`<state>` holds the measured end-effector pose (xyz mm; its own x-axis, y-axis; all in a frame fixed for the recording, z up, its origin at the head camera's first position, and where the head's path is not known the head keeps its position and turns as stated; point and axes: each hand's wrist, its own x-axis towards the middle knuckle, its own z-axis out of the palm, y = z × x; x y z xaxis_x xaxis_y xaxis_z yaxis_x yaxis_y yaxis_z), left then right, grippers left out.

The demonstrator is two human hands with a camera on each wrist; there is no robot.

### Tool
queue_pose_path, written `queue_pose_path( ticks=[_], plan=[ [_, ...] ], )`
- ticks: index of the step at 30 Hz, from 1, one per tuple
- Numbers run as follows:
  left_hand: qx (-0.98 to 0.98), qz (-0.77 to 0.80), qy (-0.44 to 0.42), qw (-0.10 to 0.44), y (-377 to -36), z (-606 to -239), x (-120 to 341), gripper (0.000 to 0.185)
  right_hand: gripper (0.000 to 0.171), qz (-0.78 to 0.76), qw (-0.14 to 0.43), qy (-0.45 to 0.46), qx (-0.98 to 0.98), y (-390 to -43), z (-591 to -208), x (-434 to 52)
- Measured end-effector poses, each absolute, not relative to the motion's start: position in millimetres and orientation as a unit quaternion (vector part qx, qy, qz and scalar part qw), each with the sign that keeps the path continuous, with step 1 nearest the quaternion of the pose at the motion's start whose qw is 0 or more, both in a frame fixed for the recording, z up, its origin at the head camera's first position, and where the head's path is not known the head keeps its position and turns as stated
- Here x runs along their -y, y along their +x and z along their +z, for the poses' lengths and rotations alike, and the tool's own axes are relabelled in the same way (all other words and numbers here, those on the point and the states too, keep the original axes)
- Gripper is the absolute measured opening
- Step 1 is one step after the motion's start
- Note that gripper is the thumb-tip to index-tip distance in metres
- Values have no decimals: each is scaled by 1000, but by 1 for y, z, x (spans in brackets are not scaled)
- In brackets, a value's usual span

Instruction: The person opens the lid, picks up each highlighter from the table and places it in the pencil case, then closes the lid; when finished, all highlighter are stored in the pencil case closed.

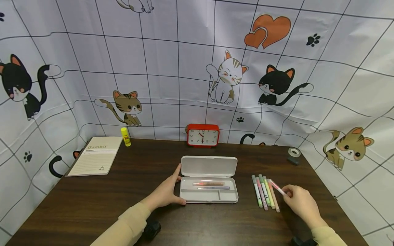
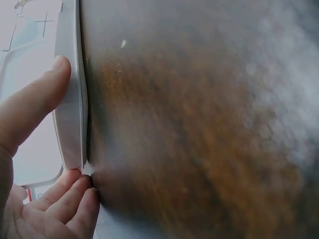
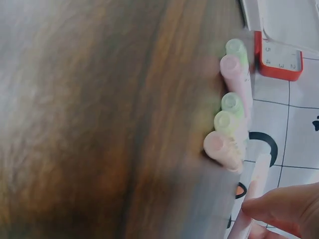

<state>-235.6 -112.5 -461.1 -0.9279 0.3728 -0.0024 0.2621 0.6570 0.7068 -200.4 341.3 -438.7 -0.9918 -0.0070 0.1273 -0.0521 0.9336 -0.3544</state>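
Note:
A white pencil case (image 1: pixel 209 200) lies with its lid raised, holding an orange-red pen (image 1: pixel 208 183) and a purple-grey pen (image 1: pixel 213 188) in its rear compartment. My left hand (image 1: pixel 167 189) holds the case's left end, thumb at the front corner; in the left wrist view, the thumb (image 2: pixel 37 99) lies against its wall and the other fingers curl by its end. My right hand (image 1: pixel 301 203) pinches a pink-and-white marker (image 1: pixel 277 186) between thumb and fingers. This marker's far end is over or against the rightmost of several pastel markers (image 1: pixel 265 193) lying side by side.
Behind the case stands a red clock (image 1: pixel 203 135). At the back left are a notebook (image 1: pixel 96 155) and a yellow glue stick (image 1: pixel 125 136). A tape roll (image 1: pixel 293 152) sits at the back right. A cat-patterned sheet (image 1: pixel 163 78) hangs behind the dark wooden table (image 1: pixel 147 153).

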Motion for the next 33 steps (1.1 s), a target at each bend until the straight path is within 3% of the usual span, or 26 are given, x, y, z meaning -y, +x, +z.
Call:
queue_pose_path(
  ticks=[33],
  plan=[
    [-908, 370, 185, 70, -235, -461, 114, 130, 17, 164, 98, 84, 978, -207, -422, -273]
  ],
)
